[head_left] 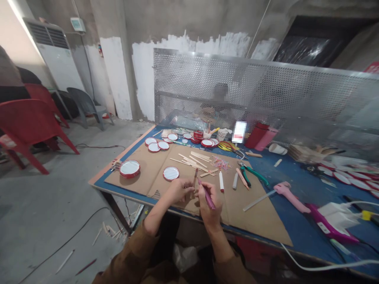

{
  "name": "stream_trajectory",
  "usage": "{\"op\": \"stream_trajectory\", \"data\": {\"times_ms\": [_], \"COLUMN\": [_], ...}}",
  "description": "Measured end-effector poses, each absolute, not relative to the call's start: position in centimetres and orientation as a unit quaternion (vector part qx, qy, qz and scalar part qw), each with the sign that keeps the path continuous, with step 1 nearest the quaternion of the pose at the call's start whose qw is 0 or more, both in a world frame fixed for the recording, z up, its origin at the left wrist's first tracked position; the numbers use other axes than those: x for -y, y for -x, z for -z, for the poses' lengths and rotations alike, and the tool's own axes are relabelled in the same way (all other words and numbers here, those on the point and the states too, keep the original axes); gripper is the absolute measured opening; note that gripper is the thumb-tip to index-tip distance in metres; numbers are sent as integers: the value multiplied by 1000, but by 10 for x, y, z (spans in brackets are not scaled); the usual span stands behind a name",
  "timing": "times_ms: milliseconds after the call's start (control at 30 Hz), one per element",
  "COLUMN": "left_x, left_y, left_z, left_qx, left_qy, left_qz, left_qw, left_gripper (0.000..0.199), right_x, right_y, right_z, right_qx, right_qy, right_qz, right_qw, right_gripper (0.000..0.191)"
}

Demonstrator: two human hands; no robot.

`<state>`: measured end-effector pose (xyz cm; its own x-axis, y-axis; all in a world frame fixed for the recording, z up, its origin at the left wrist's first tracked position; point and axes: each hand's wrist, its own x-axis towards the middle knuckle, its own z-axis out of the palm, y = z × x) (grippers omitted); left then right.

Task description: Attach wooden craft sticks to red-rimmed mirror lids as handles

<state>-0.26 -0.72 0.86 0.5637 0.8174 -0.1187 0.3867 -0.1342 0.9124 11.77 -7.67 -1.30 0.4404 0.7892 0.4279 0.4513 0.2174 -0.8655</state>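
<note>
My left hand (180,190) pinches a flat wooden craft stick (196,176), which stands up from the fingers and looks dark brown on its upper part. In my right hand (211,205) is a purple marker pen (208,194), its tip pointing up and left, close to the stick. Both hands are over the near edge of a cardboard sheet (148,179). Just beyond them lie several loose craft sticks (192,161), a round mirror with a red rim (171,173) and a white marker with a red end (221,181).
More red-rimmed mirrors (129,169) lie to the left and back. Green-handled pliers (245,175), a pink glue gun (291,197) and a purple power strip (331,225) with cables occupy the right. A perforated metal panel (189,79) stands behind the blue table (266,221).
</note>
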Motion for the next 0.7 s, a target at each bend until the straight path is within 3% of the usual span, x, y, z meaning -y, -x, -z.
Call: {"op": "stream_trajectory", "data": {"times_ms": [700], "left_x": [8], "left_y": [3], "left_z": [-7], "left_qx": [-410], "left_qy": [-723], "left_qz": [-212], "left_qw": [514], "left_gripper": [15], "right_x": [77], "right_y": [-117], "right_z": [14], "right_qx": [473], "right_qy": [612], "right_qz": [-205], "right_qw": [600], "right_gripper": [36]}}
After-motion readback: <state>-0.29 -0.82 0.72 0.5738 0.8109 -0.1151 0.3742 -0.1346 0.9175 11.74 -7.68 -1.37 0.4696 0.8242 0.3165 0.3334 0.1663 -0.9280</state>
